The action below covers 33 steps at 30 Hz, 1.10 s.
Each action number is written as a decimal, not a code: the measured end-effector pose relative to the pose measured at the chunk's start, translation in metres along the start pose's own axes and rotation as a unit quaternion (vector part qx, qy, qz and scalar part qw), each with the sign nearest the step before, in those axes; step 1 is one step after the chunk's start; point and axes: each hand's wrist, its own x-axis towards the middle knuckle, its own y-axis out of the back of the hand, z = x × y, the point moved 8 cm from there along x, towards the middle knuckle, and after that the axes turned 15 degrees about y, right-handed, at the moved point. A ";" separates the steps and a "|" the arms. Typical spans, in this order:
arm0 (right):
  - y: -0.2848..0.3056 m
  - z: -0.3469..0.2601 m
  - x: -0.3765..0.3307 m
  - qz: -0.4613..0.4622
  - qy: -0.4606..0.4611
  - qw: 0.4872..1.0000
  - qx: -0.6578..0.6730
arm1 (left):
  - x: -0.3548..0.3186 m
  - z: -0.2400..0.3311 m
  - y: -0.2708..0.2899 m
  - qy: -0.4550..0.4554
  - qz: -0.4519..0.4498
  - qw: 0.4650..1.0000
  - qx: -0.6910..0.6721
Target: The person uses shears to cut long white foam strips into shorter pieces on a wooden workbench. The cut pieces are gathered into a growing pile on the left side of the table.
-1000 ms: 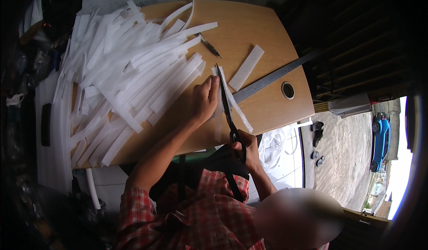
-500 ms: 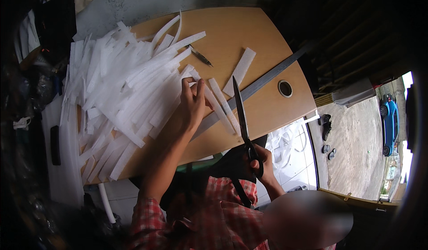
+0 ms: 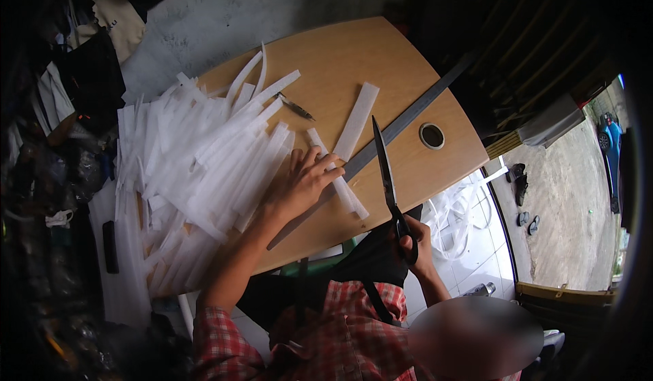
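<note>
My left hand (image 3: 309, 180) lies over the table with its fingers bent around a narrow white foam strip (image 3: 350, 201); a second strip seems to overlap it at the near end. In my right hand (image 3: 418, 245), beyond the table's near edge, is a pair of black-handled scissors (image 3: 386, 170). Their long blades point away from me and look closed together. A wider loose foam piece (image 3: 357, 119) rests just beyond my left fingers. Beneath the strips a long grey metal ruler (image 3: 415, 112) runs diagonally across the tabletop.
A big heap of white foam strips (image 3: 197, 146) covers the left of the wooden table (image 3: 340, 48). A craft knife (image 3: 297, 107) lies beside it. The table has a round hole (image 3: 431, 135) at right. Foam offcuts (image 3: 449, 224) litter the tiled floor.
My left hand has come from the heap's edge rightward onto the narrow strip. That strip now lies with another partly over it. The scissors stay in my right hand; the whole view has shifted.
</note>
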 end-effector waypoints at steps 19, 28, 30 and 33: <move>0.012 0.015 0.008 0.003 0.008 0.999 0.037 | -0.062 -0.176 0.204 0.346 0.254 0.858 0.281; 0.028 0.027 0.027 0.023 0.024 0.999 -0.036 | -0.037 0.116 0.204 -0.103 -0.144 0.634 -0.753; 0.025 0.020 0.030 0.028 0.023 0.999 -0.035 | -0.037 0.147 0.202 -0.164 -0.191 0.540 -0.803; 0.026 0.022 0.029 0.029 0.018 0.999 -0.037 | -0.036 0.161 0.198 -0.195 -0.202 0.474 -0.834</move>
